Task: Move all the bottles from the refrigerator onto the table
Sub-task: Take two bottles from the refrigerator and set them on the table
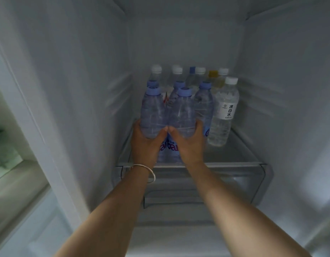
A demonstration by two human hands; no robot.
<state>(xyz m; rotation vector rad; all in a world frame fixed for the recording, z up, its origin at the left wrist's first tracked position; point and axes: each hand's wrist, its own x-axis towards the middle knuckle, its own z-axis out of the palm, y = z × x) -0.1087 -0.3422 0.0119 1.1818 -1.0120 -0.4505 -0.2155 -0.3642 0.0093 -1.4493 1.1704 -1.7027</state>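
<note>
Both arms reach straight into the open refrigerator [82, 89], and each hand has a bottle of its own. The left hand [144, 143] is wrapped round the lower body of the front-left blue-capped bottle [153, 112], thumb across the front. The right hand [188, 143] grips the neighbouring front blue-capped bottle [181, 114] the same way. The two thumbs nearly meet in the narrow gap between the bottles, so the hands sit side by side, close together. A thin silver bangle [148, 172] hangs on the left wrist.

Both gripped bottles look raised a little above the glass shelf [240, 154]; below the hands shows a blue and pink label, though whether it belongs to these bottles or to others under them I cannot tell.

The rest of the bottles stand upright on the same shelf, behind and to the right of the hands. Just beside the right hand is another blue-capped bottle [204, 102], and right of that a clear white-capped bottle [224, 112] with a white label printed in Chinese characters. Further back are more blue caps, then a rear row with white caps, one blue, and a yellow-capped bottle [213, 76]. Under the shelf sits a clear plastic drawer [244, 180]. The picture is a bit blurred throughout.
</note>
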